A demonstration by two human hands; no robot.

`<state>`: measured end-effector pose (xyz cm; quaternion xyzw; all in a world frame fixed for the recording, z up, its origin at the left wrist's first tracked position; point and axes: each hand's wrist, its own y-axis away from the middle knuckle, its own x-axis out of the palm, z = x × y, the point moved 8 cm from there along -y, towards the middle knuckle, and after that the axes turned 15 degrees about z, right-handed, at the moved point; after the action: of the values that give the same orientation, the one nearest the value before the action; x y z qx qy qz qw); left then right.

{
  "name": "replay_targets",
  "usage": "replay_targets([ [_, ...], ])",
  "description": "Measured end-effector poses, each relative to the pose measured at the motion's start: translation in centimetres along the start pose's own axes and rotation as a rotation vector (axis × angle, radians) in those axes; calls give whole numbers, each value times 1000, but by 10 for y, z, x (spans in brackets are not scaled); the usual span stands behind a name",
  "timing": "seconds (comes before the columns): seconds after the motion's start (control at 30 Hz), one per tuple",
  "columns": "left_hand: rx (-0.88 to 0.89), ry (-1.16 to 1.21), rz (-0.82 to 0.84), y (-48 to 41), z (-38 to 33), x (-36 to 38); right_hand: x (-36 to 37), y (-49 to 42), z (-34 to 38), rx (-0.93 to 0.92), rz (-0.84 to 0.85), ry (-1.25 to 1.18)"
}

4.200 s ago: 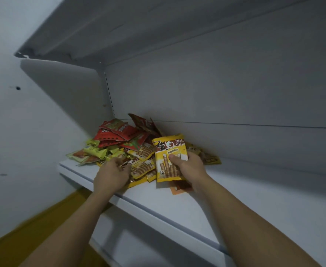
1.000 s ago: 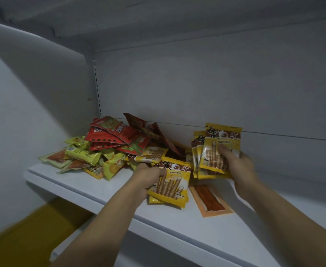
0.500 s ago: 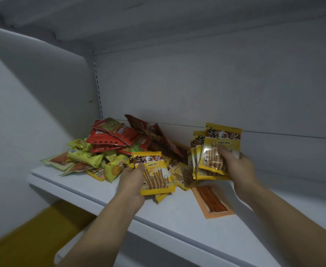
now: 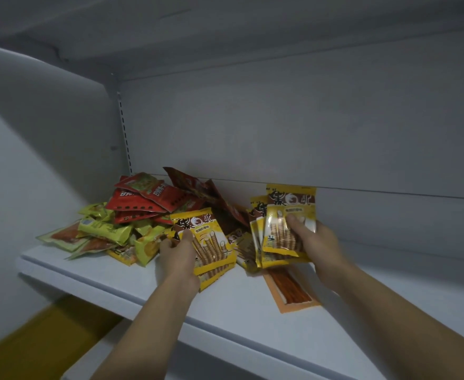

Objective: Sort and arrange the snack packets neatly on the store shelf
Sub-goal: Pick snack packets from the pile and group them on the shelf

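Head view: the left hand pinches one yellow wafer-roll packet, thumb on its face and fingers behind. The packet is tilted, at the near right edge of the heap; I cannot tell if its lower corner touches the shelf. Just to the right, the right hand grips a fanned stack of matching yellow packets, thumb across the front, stack upright.

The step looks like feeding the single packet into that stack. Do it well: turn it upright, print facing the same way, slide it in flush, and loosen the right thumb only enough to admit it, or the fan may splay. Then tap the bottom edges square on the board.

Moving outward: a flat orange packet lies directly under the stack, right where it might stand, so it likely needs shifting first. More yellow packets sit half-buried between the hands. Far left, red packets crown the heap and green packets spill along its left side, all unsorted.
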<state>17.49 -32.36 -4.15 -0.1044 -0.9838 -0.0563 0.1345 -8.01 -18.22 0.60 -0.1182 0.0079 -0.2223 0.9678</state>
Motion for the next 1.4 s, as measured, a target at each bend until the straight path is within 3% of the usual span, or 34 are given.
replay_targets([
  [0.23,404,-108,117,45,-53,23,22,4,19,-95,172,-147],
  [0.4,503,-218,206,65,-71,68,2,6,65,-212,152,-223],
  [0.5,562,-246,240,77,-75,103,-24,11,91,-265,89,-22],
  [0.6,621,-342,391,93,-67,158,-56,27,104,-279,10,277],
  [0.7,603,-384,567,110,-48,217,-98,51,113,-292,-11,439],
  [0.8,565,-368,710,126,-26,272,-151,71,106,-176,36,517],
  [0.9,511,-385,771,140,-5,327,-214,92,98,-63,47,463],
  [1.1,475,-403,949,167,32,434,-321,128,98,-41,-122,346],
  [1.2,376,-348,993,170,67,450,-356,145,78,-47,-202,303],
  [1.27,300,-296,1110,174,89,455,-373,152,58,-37,-252,253],
  [1.4,242,-189,1226,176,103,464,-382,142,43,-8,-171,274],
])
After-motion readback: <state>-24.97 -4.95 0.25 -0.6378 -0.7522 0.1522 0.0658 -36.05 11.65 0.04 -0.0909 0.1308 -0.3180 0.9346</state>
